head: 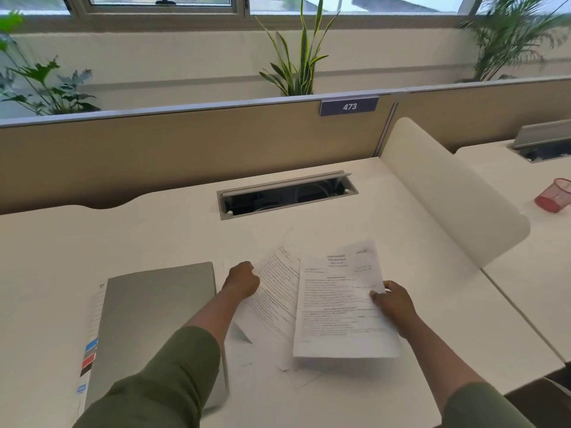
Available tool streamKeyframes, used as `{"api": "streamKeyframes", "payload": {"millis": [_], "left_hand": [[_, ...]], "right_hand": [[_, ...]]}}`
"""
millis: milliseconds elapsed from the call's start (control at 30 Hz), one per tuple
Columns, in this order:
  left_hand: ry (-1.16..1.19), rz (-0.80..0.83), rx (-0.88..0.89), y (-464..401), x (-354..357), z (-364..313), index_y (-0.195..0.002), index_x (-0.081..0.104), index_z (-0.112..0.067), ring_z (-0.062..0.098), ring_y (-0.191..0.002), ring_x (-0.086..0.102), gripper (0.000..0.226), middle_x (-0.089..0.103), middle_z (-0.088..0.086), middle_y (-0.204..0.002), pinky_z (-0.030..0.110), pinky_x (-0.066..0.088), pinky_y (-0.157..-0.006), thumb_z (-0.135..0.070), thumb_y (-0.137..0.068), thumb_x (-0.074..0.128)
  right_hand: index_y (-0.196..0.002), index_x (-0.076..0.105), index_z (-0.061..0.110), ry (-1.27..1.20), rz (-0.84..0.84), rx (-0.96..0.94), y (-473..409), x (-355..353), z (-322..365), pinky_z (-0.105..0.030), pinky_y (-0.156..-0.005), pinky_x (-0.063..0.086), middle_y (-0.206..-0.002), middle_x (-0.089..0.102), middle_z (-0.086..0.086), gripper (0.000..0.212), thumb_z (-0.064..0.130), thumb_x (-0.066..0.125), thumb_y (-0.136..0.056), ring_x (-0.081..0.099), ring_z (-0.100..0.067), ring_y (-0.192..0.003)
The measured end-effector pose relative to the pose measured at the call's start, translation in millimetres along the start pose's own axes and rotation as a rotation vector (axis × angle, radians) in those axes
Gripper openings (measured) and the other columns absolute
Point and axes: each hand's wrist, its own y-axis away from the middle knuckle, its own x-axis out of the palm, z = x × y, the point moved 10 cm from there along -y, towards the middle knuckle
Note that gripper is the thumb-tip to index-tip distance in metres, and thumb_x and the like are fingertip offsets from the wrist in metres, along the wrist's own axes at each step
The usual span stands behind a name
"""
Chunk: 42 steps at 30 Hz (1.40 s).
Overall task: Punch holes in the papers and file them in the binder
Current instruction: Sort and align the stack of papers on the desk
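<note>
Both hands grip printed sheets: left hand [242, 281] one, right hand [394, 301] another; loose grip could scatter them beside the binder [160, 322].

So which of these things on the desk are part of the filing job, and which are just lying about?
Part of the job:
- printed sheet held by the right hand
- second sheet held by the left hand
- loose papers underneath
- grey binder, closed

No hole punch is visible.

Just lying about:
- red mesh cup on the next desk
- cable tray
- plants behind the partition
</note>
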Motion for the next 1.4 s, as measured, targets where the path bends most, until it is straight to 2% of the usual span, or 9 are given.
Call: {"api": "streamKeyframes", "payload": {"millis": [167, 300, 400, 533, 633, 800, 967, 1100, 1400], "left_hand": [[0.177, -0.021, -0.064, 18.3, 4.9, 19.0, -0.123, 0.057, -0.008, 0.027, -0.117, 0.052, 0.038, 0.057, 0.010, -0.128, 0.029, 0.040, -0.093, -0.005, -0.087, 0.046], [0.330, 0.000, -0.093, 36.0, 19.4, 29.6, -0.098, 0.065, -0.010, 0.025, -0.097, 0.059, 0.027, 0.066, 0.008, -0.104, 0.029, 0.043, -0.076, 0.000, -0.085, 0.044], [0.412, -0.002, -0.123, 46.9, 23.5, 36.6, -0.082, 0.063, -0.015, 0.020, -0.082, 0.057, 0.026, 0.063, 0.001, -0.086, 0.026, 0.040, -0.065, 0.001, -0.086, 0.043], [0.485, 0.039, -0.117, 58.4, 32.1, 44.4, -0.100, 0.066, -0.011, 0.023, -0.090, 0.065, 0.017, 0.069, 0.005, -0.100, 0.029, 0.048, -0.074, -0.025, -0.092, 0.062], [0.394, -0.015, -0.109, 62.4, 26.5, 51.4, -0.105, 0.064, -0.009, 0.022, -0.092, 0.064, 0.022, 0.068, 0.006, -0.103, 0.028, 0.047, -0.074, -0.015, -0.085, 0.069], [0.397, -0.158, -0.155, 70.5, -0.4, 75.6, -0.105, 0.062, -0.007, 0.028, -0.094, 0.063, 0.021, 0.067, 0.011, -0.107, 0.034, 0.050, -0.082, -0.005, -0.085, 0.065], [0.426, -0.311, -0.215, 82.2, -30.0, 109.0, -0.108, 0.061, -0.004, 0.029, -0.092, 0.061, 0.027, 0.066, 0.014, -0.109, 0.035, 0.049, -0.082, -0.002, -0.082, 0.067], [0.563, -0.292, -0.293, 95.0, -29.9, 127.8, -0.104, 0.061, -0.005, 0.030, -0.090, 0.062, 0.025, 0.066, 0.013, -0.103, 0.036, 0.050, -0.078, 0.007, -0.082, 0.060], [0.639, -0.338, -0.299, 109.8, -36.9, 131.6, -0.107, 0.056, -0.001, 0.023, -0.080, 0.060, 0.029, 0.064, 0.012, -0.100, 0.031, 0.046, -0.065, 0.012, -0.082, 0.052]], "right_hand": [[-0.107, 0.058, 0.012, -0.049, 0.082, 0.014, 9.1, 29.8, 5.9, -0.039, -0.086, 0.053, -0.108, 0.066, -0.010, 0.022, 0.007, 0.058, -0.086, 0.064, -0.029, -0.097], [-0.107, 0.060, 0.019, -0.071, 0.181, 0.006, 15.6, 66.4, 8.3, -0.045, -0.094, 0.053, -0.113, 0.068, -0.008, 0.027, 0.006, 0.057, -0.084, 0.065, -0.028, -0.102], [-0.113, 0.056, 0.016, -0.063, 0.250, 0.047, 20.3, 93.3, 4.0, -0.042, -0.084, 0.057, -0.112, 0.066, -0.006, 0.028, 0.011, 0.056, -0.086, 0.064, -0.027, -0.102], [-0.114, 0.050, 0.014, -0.028, 0.319, 0.035, 30.2, 121.7, 9.4, -0.042, -0.079, 0.057, -0.116, 0.061, -0.010, 0.026, 0.012, 0.053, -0.088, 0.062, -0.028, -0.103], [-0.111, 0.050, 0.014, 0.053, 0.362, -0.014, 31.8, 135.0, 15.4, -0.043, -0.083, 0.058, -0.115, 0.061, -0.008, 0.025, 0.015, 0.055, -0.087, 0.061, -0.028, -0.106], [-0.117, 0.052, 0.013, 0.412, 0.228, -0.192, 20.2, 123.2, 33.9, -0.031, -0.092, 0.046, -0.120, 0.061, -0.010, 0.032, 0.025, 0.059, -0.088, 0.057, -0.028, -0.115], [-0.130, 0.040, 0.012, 0.837, 0.096, -0.304, 19.8, 116.7, 48.2, -0.043, -0.095, 0.045, -0.130, 0.044, -0.010, 0.067, 0.046, 0.069, -0.081, 0.044, -0.032, -0.125], [-0.134, 0.038, 0.009, 0.891, 0.109, -0.219, 16.6, 120.1, 39.8, -0.045, -0.098, 0.043, -0.135, 0.038, -0.010, 0.080, 0.051, 0.074, -0.076, 0.038, -0.033, -0.129], [-0.132, 0.040, 0.009, 0.900, 0.048, -0.107, 7.7, 106.3, 34.3, -0.044, -0.098, 0.044, -0.139, 0.036, -0.012, 0.081, 0.055, 0.074, -0.074, 0.036, -0.032, -0.133]]}}
